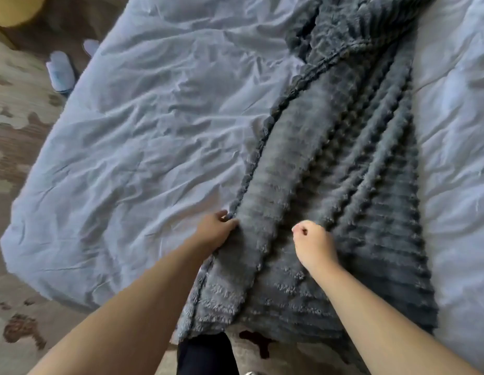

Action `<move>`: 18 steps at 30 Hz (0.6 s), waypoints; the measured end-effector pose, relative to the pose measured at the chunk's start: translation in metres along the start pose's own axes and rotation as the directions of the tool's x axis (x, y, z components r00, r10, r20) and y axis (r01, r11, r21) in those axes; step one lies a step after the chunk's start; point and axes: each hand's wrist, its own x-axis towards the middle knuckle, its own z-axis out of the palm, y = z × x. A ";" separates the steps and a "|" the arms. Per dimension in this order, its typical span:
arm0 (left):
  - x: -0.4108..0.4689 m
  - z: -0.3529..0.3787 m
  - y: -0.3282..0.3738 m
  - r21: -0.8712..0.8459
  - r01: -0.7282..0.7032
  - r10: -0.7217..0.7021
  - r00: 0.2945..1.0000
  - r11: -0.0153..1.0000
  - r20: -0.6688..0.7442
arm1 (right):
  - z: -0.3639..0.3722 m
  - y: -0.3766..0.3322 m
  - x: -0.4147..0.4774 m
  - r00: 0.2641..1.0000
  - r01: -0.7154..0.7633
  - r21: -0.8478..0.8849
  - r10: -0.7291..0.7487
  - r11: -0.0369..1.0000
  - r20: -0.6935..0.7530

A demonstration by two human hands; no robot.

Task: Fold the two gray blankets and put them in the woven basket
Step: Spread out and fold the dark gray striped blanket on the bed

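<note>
1 gray ribbed blanket (330,185) being held lengthwise on a wrinkled pale sheet (154,131), its left edge being pinched by curled fingers of the left hand (217,228), a middle fold being gripped by closed fingers of the right hand (313,244), 2 pale slippers (59,71) being seen on the floor (19,136)

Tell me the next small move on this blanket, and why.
Probably draw the hands apart to flatten the gray blanket: left hand pinches its left edge, right hand grips a fold, and it lies bunched in long ridges.
</note>
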 end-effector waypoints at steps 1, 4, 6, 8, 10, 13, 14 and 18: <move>0.001 0.006 0.010 -0.002 -0.022 0.022 0.998 1.000 0.061 | -0.002 -0.017 0.007 0.999 0.011 0.034 -0.009 0.999 -0.054; -0.009 0.026 0.037 -0.032 -0.164 0.167 0.953 0.986 0.254 | -0.008 -0.059 0.029 0.991 0.047 0.141 -0.029 0.989 -0.133; -0.022 0.041 0.052 -0.035 -0.264 0.255 0.875 0.964 0.412 | -0.016 -0.072 0.045 0.993 0.009 0.125 0.007 0.992 -0.122; -0.033 0.053 0.060 0.026 -0.394 0.320 0.781 0.919 0.537 | -0.027 -0.070 0.060 0.994 -0.097 -0.017 0.097 0.995 -0.041; -0.037 0.060 0.065 0.098 -0.445 0.287 0.714 0.890 0.638 | -0.038 -0.055 0.070 0.985 -0.173 -0.118 0.174 0.978 0.004; -0.032 0.065 0.073 0.177 -0.196 0.063 0.822 0.964 0.566 | -0.054 -0.025 0.074 0.965 -0.260 0.063 0.262 0.964 -0.023; -0.027 0.065 0.075 0.200 -0.112 0.007 0.885 0.973 0.466 | -0.059 -0.016 0.072 0.957 -0.278 0.137 0.287 0.951 -0.049; 0.007 0.056 0.081 0.203 -0.003 0.022 0.996 0.979 -0.090 | -0.082 0.008 0.068 0.920 -0.282 0.315 0.349 0.906 -0.177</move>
